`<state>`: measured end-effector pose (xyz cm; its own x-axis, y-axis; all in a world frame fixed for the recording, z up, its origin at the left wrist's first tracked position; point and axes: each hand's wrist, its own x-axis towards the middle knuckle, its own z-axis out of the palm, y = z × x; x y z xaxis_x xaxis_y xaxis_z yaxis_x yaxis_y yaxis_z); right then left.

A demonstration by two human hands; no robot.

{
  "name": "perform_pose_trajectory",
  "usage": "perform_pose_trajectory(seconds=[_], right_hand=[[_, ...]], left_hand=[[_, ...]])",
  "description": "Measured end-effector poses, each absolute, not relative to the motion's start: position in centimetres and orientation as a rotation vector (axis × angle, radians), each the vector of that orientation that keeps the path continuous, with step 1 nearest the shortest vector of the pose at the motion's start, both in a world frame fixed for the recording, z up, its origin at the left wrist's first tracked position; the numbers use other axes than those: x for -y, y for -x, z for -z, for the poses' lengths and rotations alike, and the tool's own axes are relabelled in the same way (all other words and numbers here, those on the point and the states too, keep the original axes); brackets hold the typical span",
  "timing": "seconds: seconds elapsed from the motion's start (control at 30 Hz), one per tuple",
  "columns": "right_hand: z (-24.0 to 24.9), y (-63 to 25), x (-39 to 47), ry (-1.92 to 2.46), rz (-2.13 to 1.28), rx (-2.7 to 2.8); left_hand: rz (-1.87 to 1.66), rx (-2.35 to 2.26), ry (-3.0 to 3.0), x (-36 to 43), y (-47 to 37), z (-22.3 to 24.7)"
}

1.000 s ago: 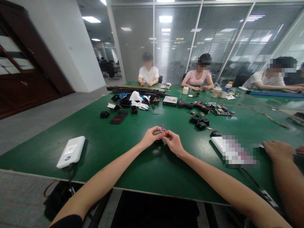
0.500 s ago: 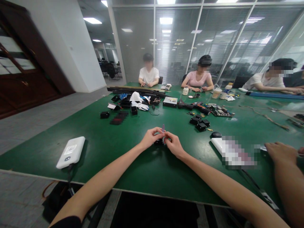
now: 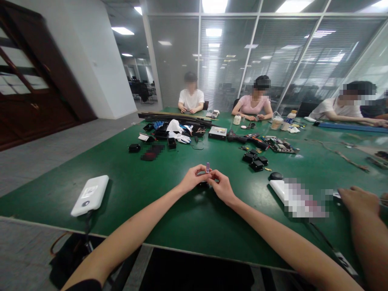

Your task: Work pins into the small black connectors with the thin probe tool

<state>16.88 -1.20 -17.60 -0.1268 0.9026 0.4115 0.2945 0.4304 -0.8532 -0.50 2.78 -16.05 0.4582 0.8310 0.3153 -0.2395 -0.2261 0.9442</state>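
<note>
Near the middle of the table, a small screwdriver with a translucent purple handle (image 3: 207, 167) stands nearly upright between my hands. My left hand (image 3: 192, 178) is closed, its thumb and forefinger pinched around the handle. From the other side, my right hand (image 3: 222, 186) has its fingers pinched together just below the handle; what they grip is hidden. Underneath the fingers shows a small black box-like part (image 3: 203, 184), mostly covered by both hands. The screwdriver's tip cannot be seen.
Black boxes (image 3: 257, 165), a circuit board (image 3: 280, 144), a cordless drill (image 3: 248, 139) and white gloves (image 3: 182, 137) lie beyond my hands. White power banks (image 3: 91, 195) flank my arms. A co-worker's hand (image 3: 360, 202) is at right; several people sit opposite.
The view has tilted up slightly, so the scene sits lower. My hands have drawn closer around the screwdriver, and less of the black part shows beneath them.
</note>
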Motion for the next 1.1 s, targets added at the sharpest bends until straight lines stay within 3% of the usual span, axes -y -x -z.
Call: perform_pose_trajectory(seconds=[1.1], right_hand=[[17.4, -16.9, 1.4, 1.063, -0.729, 1.662]], left_hand=[[-1.198, -0.639, -1.588, -3.3, 0.3, 17.0]])
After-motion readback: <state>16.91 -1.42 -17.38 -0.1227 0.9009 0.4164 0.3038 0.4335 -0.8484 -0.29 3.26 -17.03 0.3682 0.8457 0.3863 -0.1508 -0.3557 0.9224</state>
